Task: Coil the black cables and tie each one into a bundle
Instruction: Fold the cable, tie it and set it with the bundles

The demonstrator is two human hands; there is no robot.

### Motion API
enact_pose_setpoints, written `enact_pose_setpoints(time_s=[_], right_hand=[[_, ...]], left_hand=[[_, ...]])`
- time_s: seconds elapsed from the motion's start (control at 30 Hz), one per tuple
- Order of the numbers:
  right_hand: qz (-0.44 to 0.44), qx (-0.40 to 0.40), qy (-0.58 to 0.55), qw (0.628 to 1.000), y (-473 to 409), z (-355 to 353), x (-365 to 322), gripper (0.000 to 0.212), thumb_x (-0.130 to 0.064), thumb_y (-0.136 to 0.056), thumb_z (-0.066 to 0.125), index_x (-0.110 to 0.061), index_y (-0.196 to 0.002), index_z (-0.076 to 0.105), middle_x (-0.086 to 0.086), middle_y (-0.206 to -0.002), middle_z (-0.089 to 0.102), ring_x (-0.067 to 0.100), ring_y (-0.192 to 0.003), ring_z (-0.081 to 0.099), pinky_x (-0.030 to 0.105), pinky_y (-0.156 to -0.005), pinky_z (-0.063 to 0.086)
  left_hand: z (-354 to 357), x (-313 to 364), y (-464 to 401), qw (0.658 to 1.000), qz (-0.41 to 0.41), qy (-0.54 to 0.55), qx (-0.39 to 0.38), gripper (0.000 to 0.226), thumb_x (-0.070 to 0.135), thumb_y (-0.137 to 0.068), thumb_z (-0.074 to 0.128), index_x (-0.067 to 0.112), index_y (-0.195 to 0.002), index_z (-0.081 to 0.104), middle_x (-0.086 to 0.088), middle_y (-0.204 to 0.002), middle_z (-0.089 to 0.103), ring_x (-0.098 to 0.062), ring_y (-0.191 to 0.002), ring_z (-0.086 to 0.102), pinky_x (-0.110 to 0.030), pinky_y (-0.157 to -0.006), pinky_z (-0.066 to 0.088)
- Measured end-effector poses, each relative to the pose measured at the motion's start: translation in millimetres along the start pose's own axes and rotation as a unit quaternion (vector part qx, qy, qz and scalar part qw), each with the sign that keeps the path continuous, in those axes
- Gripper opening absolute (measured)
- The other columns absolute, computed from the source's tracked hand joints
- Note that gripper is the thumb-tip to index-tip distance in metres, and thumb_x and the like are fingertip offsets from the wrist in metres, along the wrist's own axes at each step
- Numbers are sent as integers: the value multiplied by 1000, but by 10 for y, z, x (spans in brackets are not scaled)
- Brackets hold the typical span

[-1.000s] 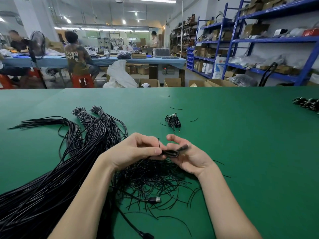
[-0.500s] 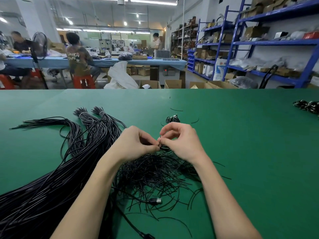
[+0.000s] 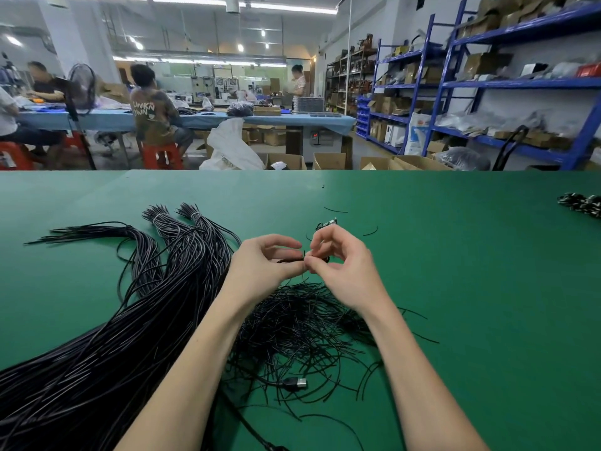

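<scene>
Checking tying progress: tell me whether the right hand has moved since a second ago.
Yes. The right hand has moved away from the silver-tipped USB plug toward the far table edge, turning palm-down.

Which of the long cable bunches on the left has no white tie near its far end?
The leftmost bunch: its tips fan out loose toward the left, while the two bunches beside it each carry a white tie.

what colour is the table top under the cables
Green, a plain flat green work surface, shown clearly in the head view.
</scene>
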State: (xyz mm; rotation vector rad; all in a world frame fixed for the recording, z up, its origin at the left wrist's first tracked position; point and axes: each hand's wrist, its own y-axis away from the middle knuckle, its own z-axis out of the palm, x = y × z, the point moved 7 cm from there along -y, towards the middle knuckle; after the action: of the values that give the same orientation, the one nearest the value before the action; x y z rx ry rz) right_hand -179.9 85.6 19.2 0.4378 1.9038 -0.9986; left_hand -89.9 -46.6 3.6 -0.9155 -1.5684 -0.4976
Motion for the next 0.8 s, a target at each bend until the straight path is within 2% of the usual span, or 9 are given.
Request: enact_pose_setpoints(time_s=[0.1,0.23,0.3,0.37,0.43,0.57,0.63,0.8], right_hand=[[-17,-17,-12,1000,23,19,-32,33,7,-87,69,-25,-86,61,0,-81,62,10,-82,65,28,-75,61],[-53,-9,25,998,31,-30,-74,31,5,-87,70,-24,-84,59,-11,-79,63,17,-86,65,22,-72,54],[-56,11,58,997,24,-70,-67,31,3,-85,68,-25,-80,59,-12,-78,64,17,-80,65,27,-65,54],[-46,24,90,995,12,-79,-44,29,2,-82,65,-26,-78,61,-12,-78,66,21,-66,61,31,-56,51],[-35,28,105,993,-3,-72,-24,24,-2,-80,65,-26,-79,65,-13,-76,68,10,-54,55,18,-52,42],[16,33,116,993,-37,-109,34,10,-22,-80,81,-29,-76,74,-22,-68,71,-4,-65,67,3,-62,43],[33,43,135,989,-43,-122,58,13,-27,-81,83,-30,-71,75,-24,-64,70,-7,-64,66,2,-60,42],[11,75,138,988,-42,-109,-32,18,-21,-83,82,-32,-71,75,-24,-67,71,-9,-66,66,1,-61,43]], left_hand=[[59,-4,3,999,-5,-8,-36,27,11,-78,83,20,-103,80,3,-91,79,-8,-87,74,-25,-80,57],[17,26,21,999,8,-30,24,18,15,-77,85,26,-90,82,9,-84,78,-6,-84,73,-24,-81,56],[12,43,29,998,14,-38,42,16,16,-77,86,28,-87,82,12,-82,78,-5,-83,72,-22,-79,55],[24,68,43,996,31,-69,57,16,17,-78,84,29,-88,83,16,-79,77,1,-79,71,-14,-73,50],[24,107,57,990,55,-106,79,16,17,-78,83,29,-88,83,18,-76,76,6,-73,70,-7,-67,47],[43,169,73,980,100,-135,106,14,16,-79,82,25,-89,83,14,-79,77,9,-71,69,-6,-71,49],[65,212,86,972,130,-157,117,14,15,-80,81,25,-90,83,15,-80,77,11,-71,67,-2,-70,46],[68,288,121,954,185,-188,146,16,13,-80,79,24,-91,83,13,-83,77,12,-77,67,2,-74,43]])
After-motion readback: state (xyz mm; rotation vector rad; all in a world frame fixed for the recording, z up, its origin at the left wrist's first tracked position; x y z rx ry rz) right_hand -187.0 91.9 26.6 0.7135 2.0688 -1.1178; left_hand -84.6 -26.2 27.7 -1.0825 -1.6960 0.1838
